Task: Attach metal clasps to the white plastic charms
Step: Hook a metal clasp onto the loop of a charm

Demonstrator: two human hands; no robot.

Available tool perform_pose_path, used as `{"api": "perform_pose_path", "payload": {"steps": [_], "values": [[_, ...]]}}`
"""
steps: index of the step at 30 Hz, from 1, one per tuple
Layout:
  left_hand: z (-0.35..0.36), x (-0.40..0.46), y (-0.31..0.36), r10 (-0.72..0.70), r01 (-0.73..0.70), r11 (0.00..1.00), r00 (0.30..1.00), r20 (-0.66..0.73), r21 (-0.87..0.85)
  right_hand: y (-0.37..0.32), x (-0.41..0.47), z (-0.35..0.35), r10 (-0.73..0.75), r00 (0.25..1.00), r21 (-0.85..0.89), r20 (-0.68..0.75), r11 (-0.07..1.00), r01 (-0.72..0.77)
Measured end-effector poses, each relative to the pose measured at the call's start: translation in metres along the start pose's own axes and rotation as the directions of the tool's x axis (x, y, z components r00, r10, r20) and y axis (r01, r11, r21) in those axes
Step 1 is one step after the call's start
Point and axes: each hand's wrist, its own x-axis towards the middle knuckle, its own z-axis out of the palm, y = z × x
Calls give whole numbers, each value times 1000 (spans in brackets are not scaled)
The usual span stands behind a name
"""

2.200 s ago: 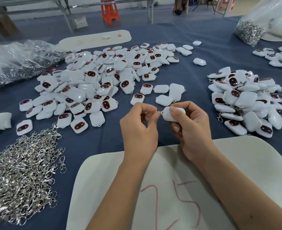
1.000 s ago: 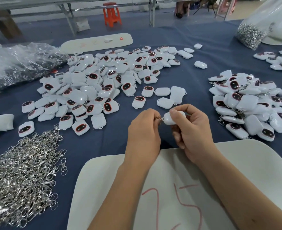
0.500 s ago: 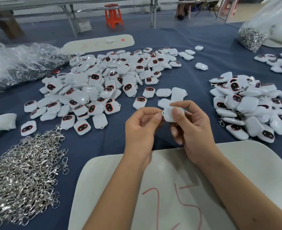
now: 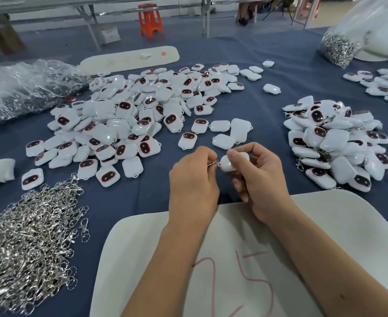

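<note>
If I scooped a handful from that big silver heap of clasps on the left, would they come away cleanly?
Probably not. The clasps lie hooked and looped through one another, so a handful would likely drag tangled strings of others along. Being loose small metal pieces, the heap should shift and spread rather than lift as a lump. They look stiff, not fragile.

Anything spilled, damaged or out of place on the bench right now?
Nothing looks damaged. A few loose charms lie apart from the main charm heap, and single clasps straggle off the clasp pile. The left hand pinches a clasp against the charm held by the right hand.
</note>
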Motion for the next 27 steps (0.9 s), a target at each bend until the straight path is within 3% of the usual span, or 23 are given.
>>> {"api": "perform_pose_path", "payload": {"steps": [4, 8, 12, 15, 17, 19, 24, 27], "values": [[0, -4, 2, -88, 82, 989, 995, -48, -122, -2, 0, 2, -11, 999, 59, -53, 998, 14], [14, 4, 17, -212, 196, 945, 977, -36, -260, -2, 6, -3, 13, 964, 139, -265, 990, 25], [54, 27, 46, -336, 358, 844, 933, 125, -400, -11, 10, -19, -111, 845, 110, -523, 974, 196], [83, 47, 70, -317, 414, 737, 910, 268, -534, -23, 13, -39, -294, 725, 22, -623, 920, 392], [95, 55, 79, -279, 376, 776, 925, 259, -506, -26, 15, -52, -412, 673, -145, -614, 897, 417], [94, 57, 77, -252, 312, 851, 948, 193, -422, -25, 18, -59, -541, 644, -458, -541, 832, 313], [60, 44, 44, -258, 263, 925, 965, 55, -275, -19, 17, -49, -604, 728, -668, -324, 691, 276], [31, 45, 14, -325, 305, 941, 936, -134, -147, -12, 13, -28, -599, 796, -769, -86, 548, 330]]}}
